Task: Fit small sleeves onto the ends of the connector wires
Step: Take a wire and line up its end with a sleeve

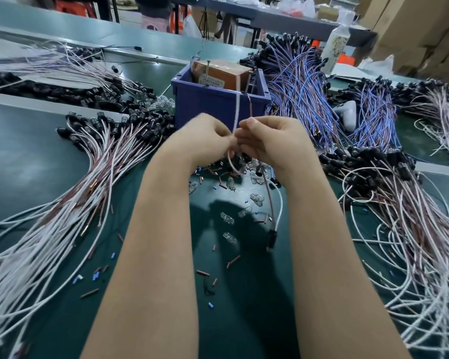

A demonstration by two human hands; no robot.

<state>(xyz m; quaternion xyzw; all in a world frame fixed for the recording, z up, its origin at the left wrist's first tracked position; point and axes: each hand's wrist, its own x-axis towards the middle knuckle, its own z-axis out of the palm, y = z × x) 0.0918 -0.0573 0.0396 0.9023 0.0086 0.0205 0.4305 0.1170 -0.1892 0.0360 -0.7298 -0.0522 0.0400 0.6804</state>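
My left hand (pixel 205 137) and my right hand (pixel 268 141) meet above the green table, fingers curled, both pinching a thin white wire (pixel 236 117) that rises straight up between them. A brown wire (pixel 250 104) stands beside it at my right fingertips. Below my right hand, a white and a brown wire (pixel 279 203) loop down to a black connector (pixel 271 238) that lies on the table. Small brown and blue sleeves (pixel 202 273) lie scattered on the mat. Whether a sleeve is on the pinched end is hidden by my fingers.
A blue bin (pixel 218 104) with a brown box stands just behind my hands. White and brown wire bundles (pixel 62 203) with black connectors fan out left and right (pixel 412 229). Blue-purple wire bundles (pixel 303 94) pile up at the back right. Clear plastic caps (pixel 228 218) lie under my hands.
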